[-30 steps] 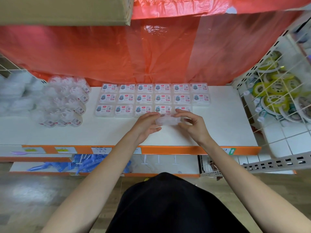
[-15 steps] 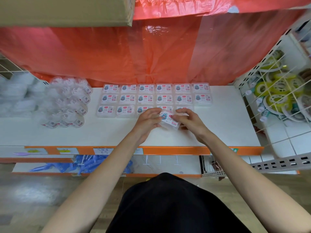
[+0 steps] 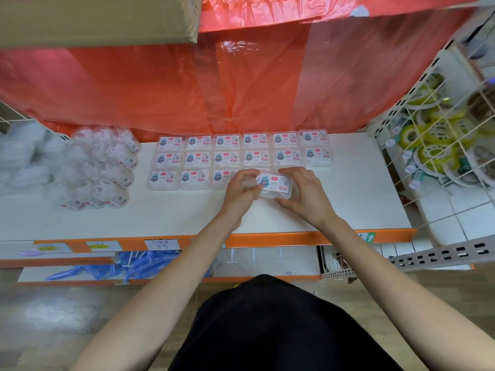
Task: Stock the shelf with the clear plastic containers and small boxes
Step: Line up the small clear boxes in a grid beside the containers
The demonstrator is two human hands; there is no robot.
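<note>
Your left hand (image 3: 242, 187) and right hand (image 3: 302, 191) grip one labelled clear box (image 3: 274, 184), fingers curled | white shelf (image 3: 361, 199) | third row of boxes (image 3: 179, 179)

The print on the held box (image 3: 274, 184) and on the rows of boxes (image 3: 227, 156) at its 12 o'clock is too small to read. The left hand (image 3: 241, 191) covers the held box's left end and part of a front-row box; the right hand (image 3: 302, 194) hides its right side. At 9 o'clock the white bundles (image 3: 24, 162) are blurred and cut off by the edge, so what they are cannot be told. The red plastic sheet (image 3: 241, 84) conceals the shelf's back. At 11 o'clock the cardboard box (image 3: 93, 17) runs off the top. The handwritten tag (image 3: 160, 245) is illegible.
</note>
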